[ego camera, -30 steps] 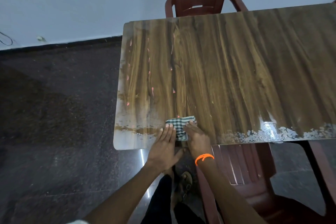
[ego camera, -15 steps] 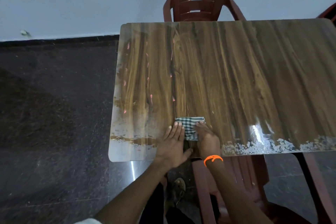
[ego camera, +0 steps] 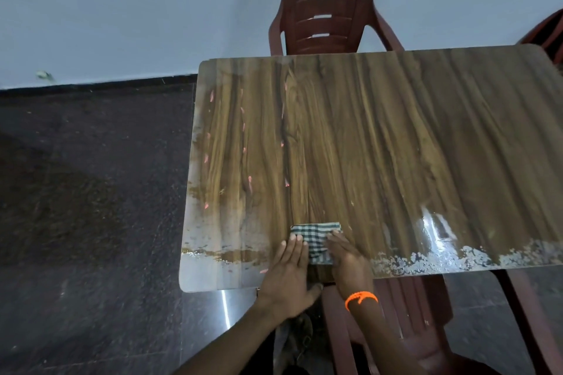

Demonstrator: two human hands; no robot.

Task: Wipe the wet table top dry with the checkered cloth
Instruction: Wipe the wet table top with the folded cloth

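A folded green-and-white checkered cloth (ego camera: 316,239) lies flat on the wood-grain table top (ego camera: 380,143), near the front edge. My left hand (ego camera: 289,277) rests flat with its fingertips on the cloth's left side. My right hand (ego camera: 348,259), with an orange band at the wrist, presses on the cloth's right side. Both palms hang over the table's front edge. Shiny wet patches show along the front edge (ego camera: 438,240) and at the front left corner (ego camera: 213,250).
A maroon plastic chair (ego camera: 324,6) stands behind the table against the pale wall. A second maroon chair (ego camera: 426,329) sits under the front edge by my right arm. Part of a third (ego camera: 548,33) shows at far right. Dark stone floor (ego camera: 91,222) spreads to the left.
Both hands stay pressed on the cloth. The cloth and hands have shifted slightly to the right along the front edge, while the view has tilted to show more of the table.
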